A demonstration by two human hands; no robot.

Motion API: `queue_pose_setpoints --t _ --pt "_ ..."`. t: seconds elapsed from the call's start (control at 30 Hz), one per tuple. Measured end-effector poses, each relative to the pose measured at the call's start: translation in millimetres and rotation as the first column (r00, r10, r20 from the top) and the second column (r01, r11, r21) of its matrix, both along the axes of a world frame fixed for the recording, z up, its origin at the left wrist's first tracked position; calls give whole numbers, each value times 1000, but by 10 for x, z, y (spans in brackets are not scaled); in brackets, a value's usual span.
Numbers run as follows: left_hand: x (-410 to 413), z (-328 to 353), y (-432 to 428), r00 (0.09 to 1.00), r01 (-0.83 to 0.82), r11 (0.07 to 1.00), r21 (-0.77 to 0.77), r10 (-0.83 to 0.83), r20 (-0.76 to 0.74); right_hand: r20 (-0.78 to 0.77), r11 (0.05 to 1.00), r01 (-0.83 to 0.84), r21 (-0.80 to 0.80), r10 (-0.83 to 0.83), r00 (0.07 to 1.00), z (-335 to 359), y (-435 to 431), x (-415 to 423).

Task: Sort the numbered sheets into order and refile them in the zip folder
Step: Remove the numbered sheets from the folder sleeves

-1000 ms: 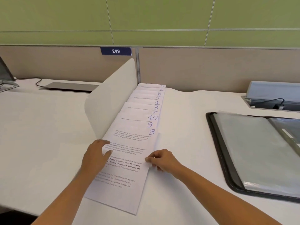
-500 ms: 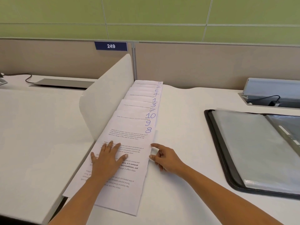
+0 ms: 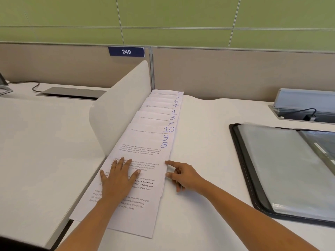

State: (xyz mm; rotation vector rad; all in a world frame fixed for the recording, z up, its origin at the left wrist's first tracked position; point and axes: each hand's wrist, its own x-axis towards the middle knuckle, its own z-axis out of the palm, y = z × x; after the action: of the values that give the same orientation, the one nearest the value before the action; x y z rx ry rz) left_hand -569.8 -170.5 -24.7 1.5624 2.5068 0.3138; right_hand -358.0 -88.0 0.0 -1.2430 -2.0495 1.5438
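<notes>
Progress: early, we see numbered sheets (image 3: 145, 160) fanned on the table (image 3: 208, 142), unsorted (5-2-6-4-1-3-7-10-9-8) | left hand (image 3: 117, 180) flat, pressing sheet 8 | right hand (image 3: 183, 176) unclenched, touching their right edge | zip folder (image 3: 272, 169) lies open well apart | left: sorting, refiling

A pale green panelled wall (image 3: 163, 15) rises behind a beige fabric-covered partition (image 3: 235, 73), which bears a dark blue plate reading 249 (image 3: 126, 51). A white curved divider panel (image 3: 119, 109) stands upright between two desks. The left white desk top (image 3: 36, 142) carries a grey flush cable hatch (image 3: 72, 91) and a thin black cable (image 3: 36, 86); the right white desk top (image 3: 208, 142) has an open grey cable box (image 3: 304, 100). The light is soft and even.
</notes>
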Motion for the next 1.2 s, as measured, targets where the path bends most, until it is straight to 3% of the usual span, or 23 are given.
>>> queue_pose_setpoints --t 0.2,0.37,0.5,0.7,0.9,1.07,1.2 --pt "129 49 40 1000 -11 1000 20 12 -6 -85 999 34 16 -32 996 -50 -46 84" --pt "440 122 178 997 71 996 63 -73 27 -79 991 125 55 -121 990 -82 -36 217" --pt "802 134 311 986 155 986 62 -158 54 73 955 203 216 -224 972 -57 -8 476" --pt "1422 130 500 957 281 959 22 -282 67 359 874 82 480 -281 890 8 79 1160" --pt "2164 149 684 929 343 939 14 -341 146 324 722 111 683 -436 840 89 213 2058" --pt "2875 184 878 895 378 926 6 -367 255 350 687 171 706 -549 759 54 380 2948" --pt "3346 170 998 900 360 933 1 -347 262 489 733 131 668 -565 664 -22 511 3528"
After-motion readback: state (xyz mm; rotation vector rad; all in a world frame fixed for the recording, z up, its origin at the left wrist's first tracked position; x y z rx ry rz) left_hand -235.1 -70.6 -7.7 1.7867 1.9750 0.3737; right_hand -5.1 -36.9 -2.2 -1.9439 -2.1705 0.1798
